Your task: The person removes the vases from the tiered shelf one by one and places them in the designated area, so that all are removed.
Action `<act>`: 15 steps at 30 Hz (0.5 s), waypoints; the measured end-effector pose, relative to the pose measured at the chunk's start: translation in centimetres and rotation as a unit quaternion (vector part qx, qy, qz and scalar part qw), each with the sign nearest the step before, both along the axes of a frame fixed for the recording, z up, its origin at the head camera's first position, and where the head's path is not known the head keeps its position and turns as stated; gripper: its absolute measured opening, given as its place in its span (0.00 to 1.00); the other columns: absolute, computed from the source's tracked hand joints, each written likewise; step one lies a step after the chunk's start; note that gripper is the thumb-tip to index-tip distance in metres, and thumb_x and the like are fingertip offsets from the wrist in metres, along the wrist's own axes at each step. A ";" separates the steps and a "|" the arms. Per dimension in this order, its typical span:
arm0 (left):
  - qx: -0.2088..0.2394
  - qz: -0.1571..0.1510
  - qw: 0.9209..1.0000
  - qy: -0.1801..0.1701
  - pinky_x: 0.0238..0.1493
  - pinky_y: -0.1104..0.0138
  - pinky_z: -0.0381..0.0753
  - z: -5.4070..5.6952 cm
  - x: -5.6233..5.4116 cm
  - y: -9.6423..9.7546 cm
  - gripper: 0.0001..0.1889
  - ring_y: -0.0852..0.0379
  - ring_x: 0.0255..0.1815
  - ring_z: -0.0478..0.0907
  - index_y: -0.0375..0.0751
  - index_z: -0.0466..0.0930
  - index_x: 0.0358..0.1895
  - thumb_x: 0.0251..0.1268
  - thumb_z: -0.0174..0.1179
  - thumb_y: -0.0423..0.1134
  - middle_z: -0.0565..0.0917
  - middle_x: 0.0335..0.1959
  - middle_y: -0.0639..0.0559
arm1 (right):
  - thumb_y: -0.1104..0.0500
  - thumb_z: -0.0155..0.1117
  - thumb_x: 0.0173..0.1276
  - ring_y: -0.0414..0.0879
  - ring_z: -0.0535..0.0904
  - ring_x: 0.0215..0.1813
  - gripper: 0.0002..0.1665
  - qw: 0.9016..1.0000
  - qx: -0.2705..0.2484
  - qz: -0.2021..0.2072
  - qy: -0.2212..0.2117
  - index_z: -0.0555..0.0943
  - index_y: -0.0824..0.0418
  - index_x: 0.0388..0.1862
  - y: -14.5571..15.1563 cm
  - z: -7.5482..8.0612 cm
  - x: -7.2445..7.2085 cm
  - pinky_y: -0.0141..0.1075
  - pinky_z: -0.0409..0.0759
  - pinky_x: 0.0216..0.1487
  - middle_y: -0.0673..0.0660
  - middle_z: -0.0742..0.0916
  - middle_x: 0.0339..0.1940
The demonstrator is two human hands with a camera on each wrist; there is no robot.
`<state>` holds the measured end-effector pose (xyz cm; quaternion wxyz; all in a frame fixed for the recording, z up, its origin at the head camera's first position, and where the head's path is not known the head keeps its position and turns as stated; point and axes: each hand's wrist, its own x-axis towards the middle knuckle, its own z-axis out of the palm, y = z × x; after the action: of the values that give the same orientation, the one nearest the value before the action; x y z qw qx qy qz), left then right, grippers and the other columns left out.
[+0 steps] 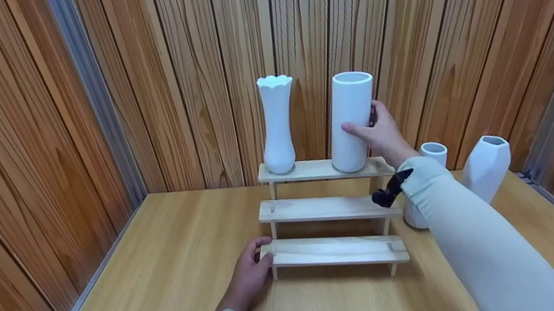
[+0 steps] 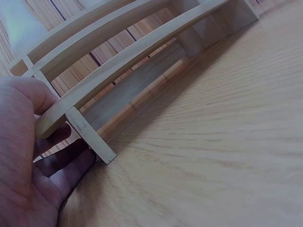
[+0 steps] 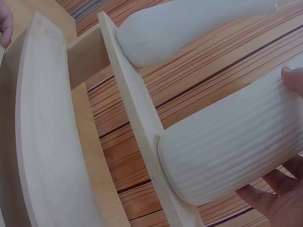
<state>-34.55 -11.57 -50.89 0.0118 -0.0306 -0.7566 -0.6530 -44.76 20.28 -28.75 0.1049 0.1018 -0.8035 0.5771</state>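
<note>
A three-step wooden shelf stand [image 1: 336,247] stands on the table. My right hand [image 1: 386,133] grips a white cylindrical vase [image 1: 353,119] from its right side, thumb across the front. Fine ribs run along this vase [image 3: 227,142] in the right wrist view, and its base is at the top step, toward the right end. A white vase with a scalloped rim [image 1: 276,127] stands upright on the left of that step. My left hand [image 1: 248,274] holds the left end of the lowest step; the left wrist view shows the fingers [image 2: 71,172] beneath the board, beside its leg.
Right of the stand are a shorter white round-mouthed vase [image 1: 433,152], largely hidden by my right arm, and a faceted white vase [image 1: 487,169]. Wood-panelled walls [image 1: 184,80] close in the table [image 1: 169,254] behind and at both sides.
</note>
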 end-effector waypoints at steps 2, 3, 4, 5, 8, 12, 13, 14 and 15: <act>-0.002 0.002 1.000 0.000 0.72 0.47 0.65 0.0 0.0 0.0 0.17 0.45 0.73 0.65 0.45 0.73 0.63 0.75 0.54 0.39 0.70 0.71 0.44 | 0.41 0.74 0.62 0.59 0.61 0.77 0.61 1.000 0.000 -0.001 -0.001 0.47 0.56 0.81 0.1 0.1 0.0 0.58 0.62 0.74 0.63 0.64 0.77; -0.004 0.001 1.000 0.002 0.73 0.47 0.64 0.1 0.0 0.1 0.17 0.44 0.73 0.65 0.45 0.73 0.63 0.75 0.54 0.39 0.70 0.71 0.43 | 0.41 0.74 0.62 0.59 0.61 0.77 0.61 1.000 -0.001 -0.002 -0.002 0.47 0.55 0.81 0.1 0.2 0.1 0.58 0.62 0.74 0.63 0.64 0.77; -0.005 0.001 1.000 0.000 0.73 0.47 0.64 0.1 0.1 0.1 0.17 0.44 0.73 0.65 0.46 0.73 0.63 0.76 0.54 0.39 0.70 0.71 0.44 | 0.41 0.74 0.62 0.59 0.61 0.77 0.61 1.000 -0.001 -0.003 -0.004 0.48 0.55 0.81 0.1 0.3 0.1 0.58 0.61 0.74 0.63 0.64 0.77; -0.007 0.002 1.000 -0.002 0.73 0.46 0.63 0.1 0.1 0.1 0.17 0.44 0.74 0.64 0.47 0.73 0.63 0.76 0.54 0.40 0.70 0.72 0.44 | 0.41 0.75 0.62 0.59 0.61 0.77 0.61 1.000 -0.002 -0.005 -0.007 0.48 0.55 0.81 0.2 0.4 0.2 0.59 0.61 0.74 0.63 0.64 0.77; -0.012 0.004 1.000 -0.007 0.73 0.46 0.63 0.1 0.1 0.1 0.17 0.45 0.74 0.64 0.49 0.73 0.63 0.76 0.54 0.41 0.69 0.72 0.46 | 0.41 0.76 0.60 0.59 0.61 0.77 0.61 1.000 -0.006 -0.012 -0.014 0.49 0.54 0.81 0.3 0.6 0.5 0.59 0.62 0.74 0.62 0.64 0.77; -0.010 0.007 1.000 -0.009 0.73 0.46 0.63 0.0 0.1 0.0 0.17 0.45 0.75 0.63 0.49 0.74 0.63 0.75 0.54 0.40 0.69 0.72 0.46 | 0.40 0.77 0.58 0.58 0.62 0.76 0.62 1.000 -0.009 -0.013 -0.021 0.50 0.53 0.81 0.4 0.7 0.8 0.59 0.63 0.73 0.61 0.65 0.76; -0.008 0.007 1.000 -0.007 0.73 0.46 0.63 0.0 0.1 0.0 0.17 0.44 0.75 0.63 0.49 0.74 0.63 0.75 0.54 0.40 0.69 0.72 0.45 | 0.40 0.77 0.58 0.58 0.62 0.76 0.62 1.000 -0.006 -0.013 -0.021 0.50 0.53 0.81 0.4 0.7 0.9 0.59 0.63 0.73 0.61 0.65 0.76; -0.006 0.006 1.000 -0.002 0.73 0.47 0.64 0.0 0.1 0.0 0.17 0.44 0.74 0.64 0.48 0.74 0.63 0.75 0.54 0.39 0.69 0.72 0.44 | 0.39 0.77 0.58 0.59 0.62 0.76 0.62 1.000 -0.004 -0.010 -0.022 0.50 0.53 0.81 0.4 0.7 1.1 0.60 0.64 0.73 0.62 0.65 0.76; -0.004 0.005 1.000 0.002 0.72 0.47 0.66 -0.1 0.1 0.0 0.17 0.44 0.73 0.65 0.47 0.74 0.63 0.75 0.54 0.38 0.69 0.72 0.44 | 0.39 0.76 0.58 0.59 0.63 0.76 0.62 1.000 -0.004 -0.007 -0.022 0.49 0.53 0.81 0.5 0.6 1.2 0.60 0.65 0.72 0.62 0.65 0.76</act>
<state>-34.45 -11.58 -50.97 0.0165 -0.0279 -0.7591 -0.6502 -43.56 20.74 -28.10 0.0914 0.0834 -0.8041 0.5815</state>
